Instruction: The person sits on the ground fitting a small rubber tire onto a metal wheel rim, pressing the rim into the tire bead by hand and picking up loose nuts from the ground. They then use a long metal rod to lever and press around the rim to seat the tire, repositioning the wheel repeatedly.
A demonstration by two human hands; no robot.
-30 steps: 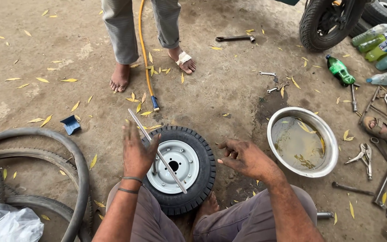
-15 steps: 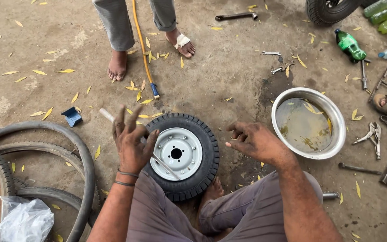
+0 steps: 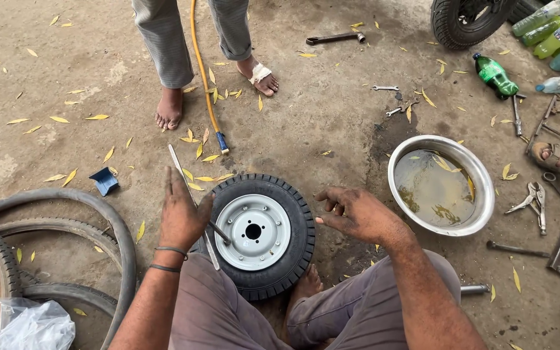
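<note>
Levering at a small tyre on the ground

Left hand [image 3: 181,217] clasps a metal bar [image 3: 192,204] at the tyre's [image 3: 262,234] left rim; right hand [image 3: 356,214] hovers released, fingers curled, just right of it.

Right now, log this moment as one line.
left hand: shut on metal lever | right hand: open, beside small wheel | water bowl: right

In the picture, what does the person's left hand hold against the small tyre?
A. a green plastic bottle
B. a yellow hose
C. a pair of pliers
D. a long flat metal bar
D: the left hand grips a long flat metal bar that runs under the palm to the edge of the small tyre, while the right hand hovers open beside the tyre.
</note>
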